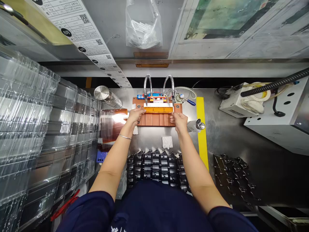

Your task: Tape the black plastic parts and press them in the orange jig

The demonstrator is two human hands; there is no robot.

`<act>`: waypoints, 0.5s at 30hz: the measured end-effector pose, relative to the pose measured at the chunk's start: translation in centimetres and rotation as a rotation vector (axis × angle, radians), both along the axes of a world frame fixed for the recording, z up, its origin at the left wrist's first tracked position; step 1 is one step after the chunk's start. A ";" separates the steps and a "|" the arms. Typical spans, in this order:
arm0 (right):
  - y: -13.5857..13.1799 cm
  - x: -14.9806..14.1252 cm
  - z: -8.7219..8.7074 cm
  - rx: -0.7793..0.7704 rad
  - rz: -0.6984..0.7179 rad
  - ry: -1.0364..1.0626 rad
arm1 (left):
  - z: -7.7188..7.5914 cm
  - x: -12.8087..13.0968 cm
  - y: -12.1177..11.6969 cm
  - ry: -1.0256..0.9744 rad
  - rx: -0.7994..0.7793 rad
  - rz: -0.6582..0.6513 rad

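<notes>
An orange slotted strip [158, 110] lies level across a brown fixture block [156, 121], below a white bar [156, 104]. My left hand [135, 116] pinches the strip's left end, thumb and fingers together. At the opposite end my right hand [179, 120] pinches the strip too, fingers curled in. Two bent metal hoses [147, 81] arch down to the fixture, one on each side. Behind the white bar sits a blue and orange mechanism [156, 95], and a blue-handled lever [190, 102] sticks out at the right.
Black moulded parts [155, 166] stand in rows before me. Tall stacks of clear plastic trays [55, 129] rise on the left. A steel flask [108, 96] lies behind the left hand. Yellow tape [201, 129] runs along the right, near a white machine [270, 125] and more black parts [234, 175].
</notes>
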State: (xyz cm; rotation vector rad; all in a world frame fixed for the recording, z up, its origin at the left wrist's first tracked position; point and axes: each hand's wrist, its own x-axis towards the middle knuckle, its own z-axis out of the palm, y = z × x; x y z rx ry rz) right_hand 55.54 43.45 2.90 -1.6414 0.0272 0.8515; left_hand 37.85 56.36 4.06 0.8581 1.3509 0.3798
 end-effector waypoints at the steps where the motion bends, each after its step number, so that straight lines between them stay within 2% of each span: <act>1: 0.0 0.0 -0.1 0.003 -0.003 0.002 | 0.1 0.0 0.0 -0.009 0.002 -0.007; 10: 0.1 0.0 -0.1 0.008 -0.015 0.008 | 0.0 -0.1 -0.1 -0.037 0.008 -0.026; 15: -0.1 0.1 0.2 -0.025 -0.003 0.027 | 0.0 -0.4 0.2 0.010 0.027 -0.058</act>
